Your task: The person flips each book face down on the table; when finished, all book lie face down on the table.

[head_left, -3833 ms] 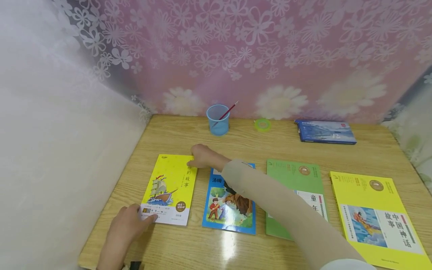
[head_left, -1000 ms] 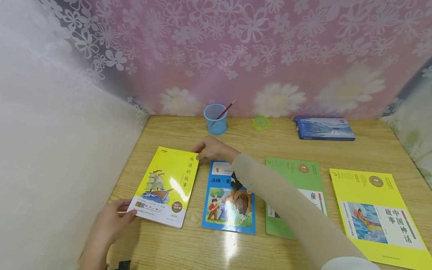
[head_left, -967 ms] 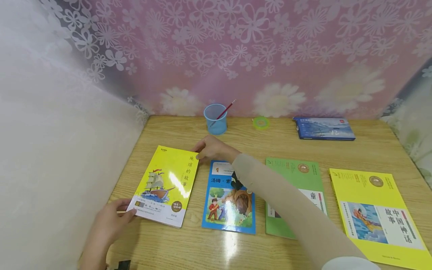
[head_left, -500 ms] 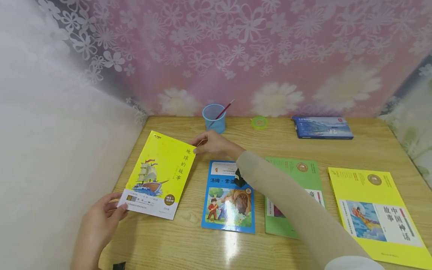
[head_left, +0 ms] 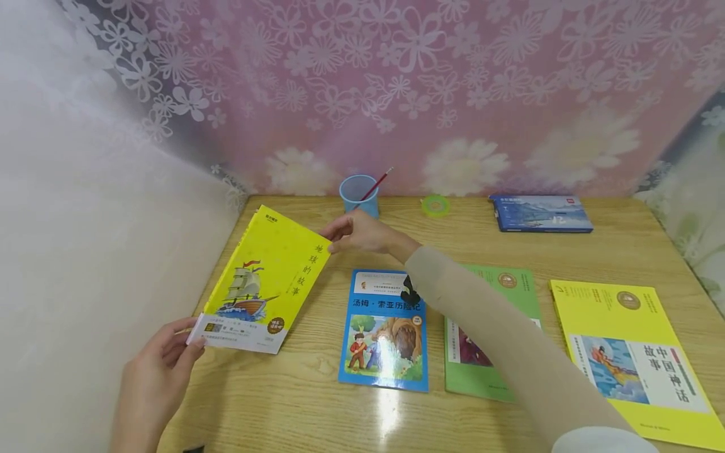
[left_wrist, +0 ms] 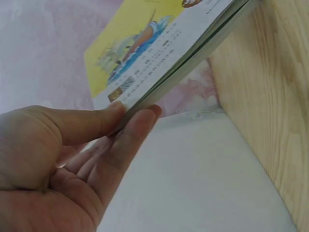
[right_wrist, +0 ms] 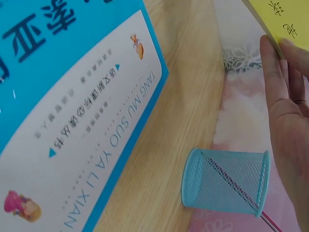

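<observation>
Near the table's (head_left: pixel 317 409) left edge, yellow ship book (head_left: pixel 266 277) is lifted and tilted, long axis running from the near-left toward the far edge, far end raised. Left hand (head_left: pixel 155 371) pinches its near white corner, thumb on top, fingers under; wrist view confirms. Right hand (head_left: pixel 359 233) holds the far right corner, fingers nearly straight, thumb not visible. Both hands sit at opposite ends of that axis. Blue book (head_left: pixel 385 327) lies flat just right of it, then green book (head_left: pixel 487 327) and big yellow book (head_left: pixel 629 352) toward the right edge. At the far edge, blue mesh cup (head_left: pixel 359 195) holds one red pencil (head_left: pixel 375 184); green tape roll (head_left: pixel 435 206) and blue box (head_left: pixel 540 213) sit further right.
</observation>
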Motion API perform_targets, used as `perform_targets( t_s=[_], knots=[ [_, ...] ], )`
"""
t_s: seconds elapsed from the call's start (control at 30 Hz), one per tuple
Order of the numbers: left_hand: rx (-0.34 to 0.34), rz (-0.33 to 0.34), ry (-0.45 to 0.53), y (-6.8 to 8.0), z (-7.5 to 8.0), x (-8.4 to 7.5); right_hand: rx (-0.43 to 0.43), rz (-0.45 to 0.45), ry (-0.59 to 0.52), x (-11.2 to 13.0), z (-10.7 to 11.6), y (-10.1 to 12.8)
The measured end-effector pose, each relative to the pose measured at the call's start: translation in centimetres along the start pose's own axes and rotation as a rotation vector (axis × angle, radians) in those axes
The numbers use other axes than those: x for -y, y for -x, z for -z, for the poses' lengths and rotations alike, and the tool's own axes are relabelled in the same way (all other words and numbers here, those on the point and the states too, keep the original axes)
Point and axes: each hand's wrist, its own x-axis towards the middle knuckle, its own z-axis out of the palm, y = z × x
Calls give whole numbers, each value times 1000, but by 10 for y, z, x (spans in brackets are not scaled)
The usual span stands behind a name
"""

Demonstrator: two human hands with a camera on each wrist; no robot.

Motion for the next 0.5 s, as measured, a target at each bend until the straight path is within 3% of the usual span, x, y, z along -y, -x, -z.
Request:
perform_targets(
  t_s=[0.23,0.5],
  knots=[
    [-114,-101,74,3,-3,-1,-7,99,2,0,6,2],
    [-136,-267,84,4,-5,1,-11,167,19,-3,5,4]
  ],
)
